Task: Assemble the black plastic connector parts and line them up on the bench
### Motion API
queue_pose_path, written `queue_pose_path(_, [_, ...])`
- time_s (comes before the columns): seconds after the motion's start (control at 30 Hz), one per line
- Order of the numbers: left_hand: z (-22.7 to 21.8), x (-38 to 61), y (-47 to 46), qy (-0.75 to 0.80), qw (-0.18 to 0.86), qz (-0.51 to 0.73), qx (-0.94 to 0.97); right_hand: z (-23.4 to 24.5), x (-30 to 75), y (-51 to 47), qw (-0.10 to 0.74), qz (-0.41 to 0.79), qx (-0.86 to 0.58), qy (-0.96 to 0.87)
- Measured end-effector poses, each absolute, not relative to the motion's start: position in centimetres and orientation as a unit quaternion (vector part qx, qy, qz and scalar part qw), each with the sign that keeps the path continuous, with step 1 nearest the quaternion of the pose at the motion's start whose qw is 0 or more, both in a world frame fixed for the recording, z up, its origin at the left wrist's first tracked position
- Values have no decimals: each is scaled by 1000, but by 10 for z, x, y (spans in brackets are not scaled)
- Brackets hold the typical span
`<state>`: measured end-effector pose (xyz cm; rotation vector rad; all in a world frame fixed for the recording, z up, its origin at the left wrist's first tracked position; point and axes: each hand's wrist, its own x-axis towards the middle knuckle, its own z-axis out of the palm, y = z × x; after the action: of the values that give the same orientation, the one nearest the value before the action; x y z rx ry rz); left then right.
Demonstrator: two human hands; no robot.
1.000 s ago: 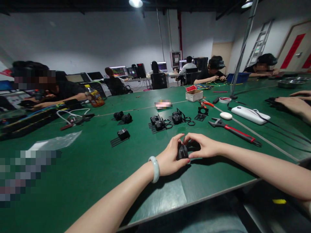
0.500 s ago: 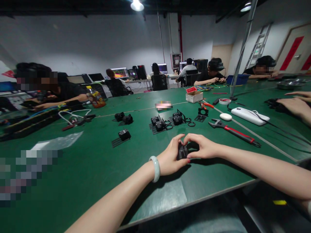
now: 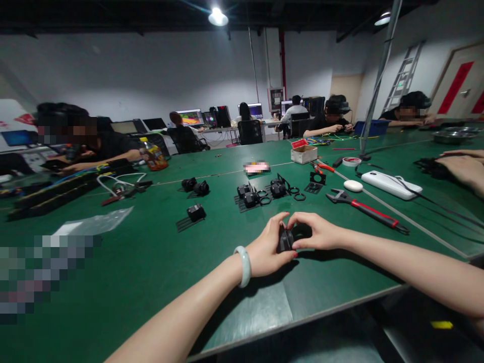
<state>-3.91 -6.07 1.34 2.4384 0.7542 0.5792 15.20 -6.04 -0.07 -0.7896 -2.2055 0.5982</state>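
Note:
Between my two hands is a small black plastic fitting (image 3: 286, 239), close above the green table (image 3: 151, 282). My left hand (image 3: 267, 246), with a pale bracelet at its wrist, is closed around the fitting's left side. The fingers of my right hand (image 3: 310, 231) curl in a pinch at its right side, thumb and forefinger touching it. My fingers cover part of the fitting. Beyond my hands lie several similar black fittings (image 3: 249, 197), loose black rings (image 3: 299, 196) and a black square bracket with a round hole (image 3: 316, 179). One more fitting (image 3: 195, 213) rests to the left.
An adjustable wrench (image 3: 366, 209), a white rounded piece (image 3: 353, 186) and a white power strip-like box (image 3: 391, 185) lie to the right. A small carton (image 3: 303, 154) stands farther back. At the right edge are another person's hands (image 3: 463, 166). A plastic bag (image 3: 94, 222) lies left.
The whole view has shifted slightly, so everything appears a little lower and to the right. My hands keep nearly the same hold on the black fitting.

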Motion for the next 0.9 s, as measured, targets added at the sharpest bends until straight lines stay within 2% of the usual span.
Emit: queue_pose_path(0.9, [14, -39, -61, 285, 258, 207, 900, 2, 152, -60, 350, 168, -283, -877])
